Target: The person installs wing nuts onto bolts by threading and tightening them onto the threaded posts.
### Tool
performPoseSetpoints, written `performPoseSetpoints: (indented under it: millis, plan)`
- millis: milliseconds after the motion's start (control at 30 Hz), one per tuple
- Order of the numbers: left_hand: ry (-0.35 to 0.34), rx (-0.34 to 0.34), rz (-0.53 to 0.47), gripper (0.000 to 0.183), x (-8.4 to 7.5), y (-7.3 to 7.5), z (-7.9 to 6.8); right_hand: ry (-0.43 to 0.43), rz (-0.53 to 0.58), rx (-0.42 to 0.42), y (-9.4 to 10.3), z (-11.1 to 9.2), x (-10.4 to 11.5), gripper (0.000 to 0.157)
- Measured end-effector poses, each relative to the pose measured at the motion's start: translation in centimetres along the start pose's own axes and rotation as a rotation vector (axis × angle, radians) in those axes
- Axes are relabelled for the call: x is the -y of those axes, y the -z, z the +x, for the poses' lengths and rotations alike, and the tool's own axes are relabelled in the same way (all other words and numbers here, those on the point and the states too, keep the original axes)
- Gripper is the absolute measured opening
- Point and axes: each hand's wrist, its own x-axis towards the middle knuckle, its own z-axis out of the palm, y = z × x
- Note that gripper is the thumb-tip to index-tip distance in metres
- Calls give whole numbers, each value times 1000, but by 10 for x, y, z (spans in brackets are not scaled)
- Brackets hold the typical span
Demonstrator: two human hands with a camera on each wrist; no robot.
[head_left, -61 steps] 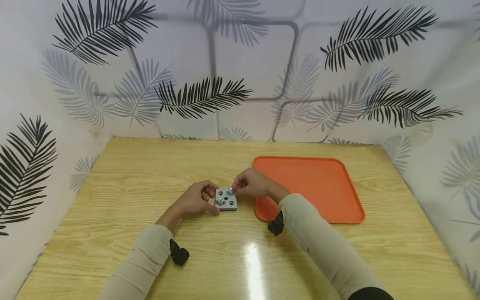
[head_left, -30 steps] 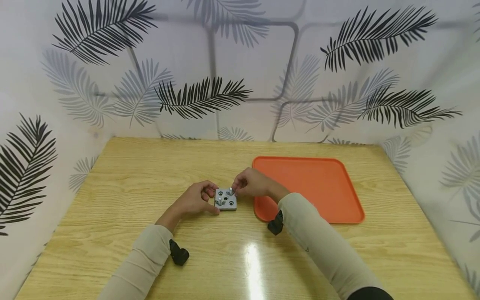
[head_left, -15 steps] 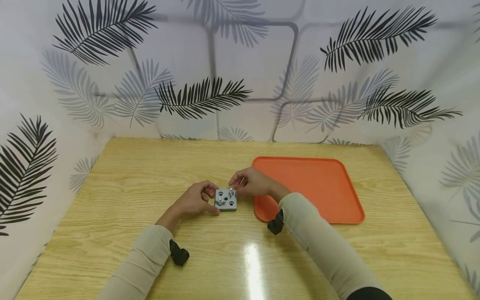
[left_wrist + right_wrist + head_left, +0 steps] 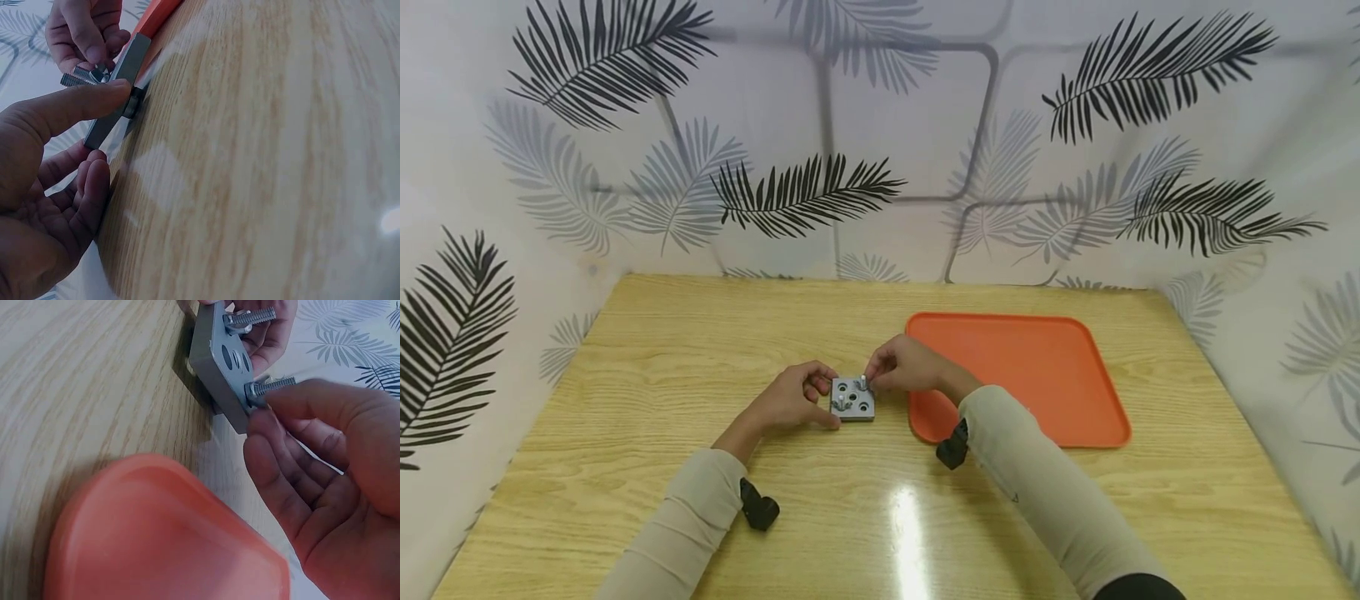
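Note:
A square grey metal plate (image 4: 853, 412) with several holes lies at the middle of the table. My left hand (image 4: 790, 397) grips its left side, thumb at the near edge and fingers at the far one. Two threaded bolts stick up through opposite corners. The near-left bolt carries a wing nut (image 4: 240, 325). At the far-right corner my right hand (image 4: 910, 367) pinches another wing nut (image 4: 257, 392) between thumb and finger, low on its bolt (image 4: 282, 383). Beneath the plate a bolt head (image 4: 132, 104) shows in the left wrist view.
An orange-red tray (image 4: 1022, 367) lies just right of the plate, partly under my right forearm. Its rounded near-left corner is close to my right hand. The wood-grain table (image 4: 700, 325) ends at a leaf-patterned backdrop (image 4: 895, 167) behind and at both sides.
My right fingers lifted and spread slightly around the far-right wing nut half a second ago, and now pinch it again. The left hand and the plate have stayed put.

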Motion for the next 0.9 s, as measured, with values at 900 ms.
performPoseSetpoints:
  millis: [900]
  plan:
    - [1, 7, -8, 60, 0, 0, 0, -24, -72, -103, -13, 5, -4, 18]
